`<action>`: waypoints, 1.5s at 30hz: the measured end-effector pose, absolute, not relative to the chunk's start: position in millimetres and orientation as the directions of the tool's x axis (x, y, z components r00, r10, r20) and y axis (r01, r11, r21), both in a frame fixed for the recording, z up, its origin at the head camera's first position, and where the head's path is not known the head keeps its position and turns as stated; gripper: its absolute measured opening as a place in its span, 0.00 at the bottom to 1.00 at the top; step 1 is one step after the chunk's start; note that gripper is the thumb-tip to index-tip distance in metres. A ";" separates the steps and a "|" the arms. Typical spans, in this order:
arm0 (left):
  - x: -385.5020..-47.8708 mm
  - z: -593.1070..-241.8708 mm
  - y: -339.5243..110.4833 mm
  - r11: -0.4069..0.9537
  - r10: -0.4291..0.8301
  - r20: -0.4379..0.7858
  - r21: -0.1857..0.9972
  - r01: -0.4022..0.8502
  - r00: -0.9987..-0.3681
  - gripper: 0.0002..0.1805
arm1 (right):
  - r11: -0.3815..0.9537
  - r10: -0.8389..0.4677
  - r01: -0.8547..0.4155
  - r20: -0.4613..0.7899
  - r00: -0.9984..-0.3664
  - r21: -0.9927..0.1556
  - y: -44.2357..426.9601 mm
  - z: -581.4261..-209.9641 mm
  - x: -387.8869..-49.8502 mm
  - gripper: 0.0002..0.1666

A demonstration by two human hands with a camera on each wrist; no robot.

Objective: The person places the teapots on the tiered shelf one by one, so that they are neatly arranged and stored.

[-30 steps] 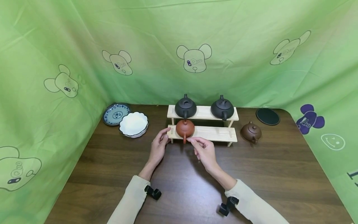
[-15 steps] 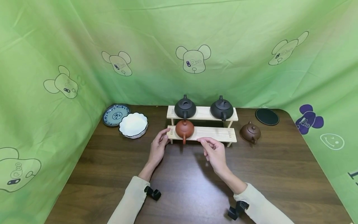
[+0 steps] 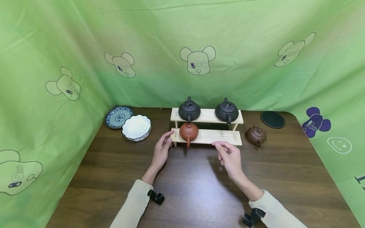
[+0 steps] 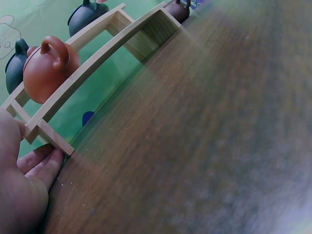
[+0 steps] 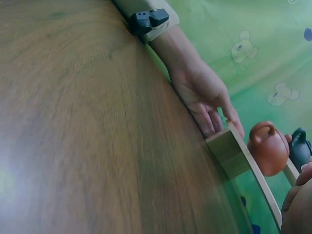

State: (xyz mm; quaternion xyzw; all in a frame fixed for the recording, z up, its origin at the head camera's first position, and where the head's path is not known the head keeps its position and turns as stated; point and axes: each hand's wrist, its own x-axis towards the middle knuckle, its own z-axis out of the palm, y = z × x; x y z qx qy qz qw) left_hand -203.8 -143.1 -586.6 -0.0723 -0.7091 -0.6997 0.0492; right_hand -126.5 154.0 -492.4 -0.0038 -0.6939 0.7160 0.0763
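In the head view my left hand [image 3: 161, 151] rests against the left end of the lower step of a wooden display rack [image 3: 214, 136]. The left wrist view shows its fingers touching the rack's end leg. A reddish-brown teapot [image 3: 188, 131] sits on that step near the left end, its handle facing me. My right hand [image 3: 230, 158] hovers close to the step's front edge, to the right of this teapot. Its thumb and index finger come together with nothing visible between them; the other fingers are loosely bent. Two black teapots, one left [image 3: 189, 110] and one right [image 3: 226, 111], stand on the upper step.
A dark brown teapot [image 3: 256, 134] stands on the table right of the rack, with a round black coaster [image 3: 272, 119] behind it. To the left are a white scalloped bowl [image 3: 137, 126] and a blue patterned plate [image 3: 118, 117]. Green cloth [image 3: 159, 85] hangs behind and at the sides.
My right hand has moved rightward from beside the reddish-brown teapot's handle, along the step's front. The left hand and the teapots have stayed in place.
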 end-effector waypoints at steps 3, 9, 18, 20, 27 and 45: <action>-207.2 -592.8 -144.5 0.003 0.043 0.143 0.990 0.143 -0.989 0.20 | -0.032 0.135 -0.092 0.087 -0.987 -0.995 162.5 -492.1 -125.1 0.14; -209.8 -598.6 -144.9 0.001 0.053 0.152 0.988 0.153 -0.987 0.20 | -0.048 0.181 -0.074 0.065 -0.981 -0.996 182.3 -493.5 -124.2 0.15; -190.7 -565.7 -137.2 0.022 0.034 0.223 0.974 0.224 -0.974 0.20 | -0.092 0.247 -0.088 0.063 -0.967 -0.992 211.1 -495.9 -122.1 0.11; -185.7 -556.8 -135.1 0.030 0.036 0.237 0.971 0.238 -0.971 0.20 | -0.091 0.259 -0.091 0.065 -0.964 -0.992 216.5 -495.9 -121.1 0.11; -187.2 -560.3 -135.3 0.026 0.043 0.240 0.970 0.241 -0.970 0.19 | -0.094 0.303 -0.100 0.067 -0.951 -0.991 232.2 -495.1 -117.1 0.11; -186.0 -551.3 -133.7 0.038 0.016 0.148 0.988 0.149 -0.989 0.20 | -0.153 0.402 -0.077 0.009 -0.916 -0.985 268.7 -498.4 -116.9 0.05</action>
